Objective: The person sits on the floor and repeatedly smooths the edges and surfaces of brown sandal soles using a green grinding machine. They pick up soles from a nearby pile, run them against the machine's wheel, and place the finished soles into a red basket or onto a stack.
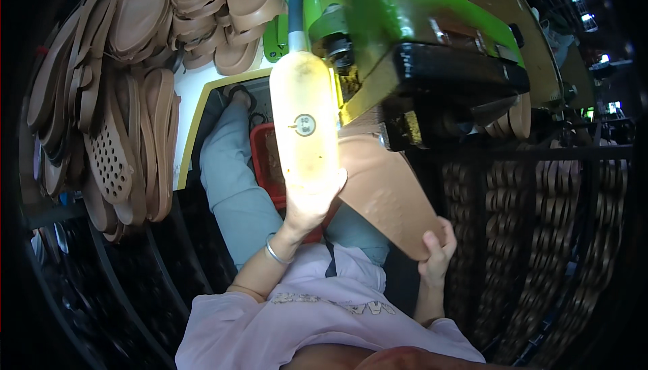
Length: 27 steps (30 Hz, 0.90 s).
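Note:
A brown shoe sole point(385, 201) is tilted under the head of a green machine point(398, 6), its far end hidden beneath the machine. My right hand point(437, 252) pinches the sole's near right end between thumb and fingers. On the sole's left edge rests the thumb of my left hand point(314, 205), which grips there. Most of that hand's fingers are hidden by a glowing lamp point(304, 114) and its glare. A silver bracelet point(277, 248) circles my left wrist.
Brown slippers and soles point(138, 12) are piled on the white worktop point(187, 93) at the left. Below the lamp stands a red bin point(263, 157) between my legs. Racks of stacked brown soles point(553, 235) line the right side. A cardboard sheet point(513, 19) stands behind the machine.

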### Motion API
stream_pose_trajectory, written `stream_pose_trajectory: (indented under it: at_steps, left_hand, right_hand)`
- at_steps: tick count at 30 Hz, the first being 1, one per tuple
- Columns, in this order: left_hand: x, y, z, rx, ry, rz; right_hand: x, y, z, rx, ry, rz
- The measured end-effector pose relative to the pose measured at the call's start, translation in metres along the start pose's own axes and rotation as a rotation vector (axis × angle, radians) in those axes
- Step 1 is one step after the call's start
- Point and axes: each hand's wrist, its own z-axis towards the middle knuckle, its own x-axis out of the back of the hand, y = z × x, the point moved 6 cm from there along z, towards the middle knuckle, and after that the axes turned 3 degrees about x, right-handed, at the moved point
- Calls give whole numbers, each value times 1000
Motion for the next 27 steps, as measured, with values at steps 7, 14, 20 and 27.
stream_pose_trajectory:
  at_steps: [7,14,20,27]
  left_hand:
    - [5,19,-2,-21,-4,-203]
    - [19,37,-10,-53,142,-80]
    - [32,20,-12,-141,269,73]
    - [22,21,-10,-213,213,46]
  right_hand:
    - [-18,-48,72,171,16,-79]
    - [-54,-51,131,162,-237,-78]
    - [-57,72,135,-249,-549,119]
    - [-65,134,91,-431,-495,357]
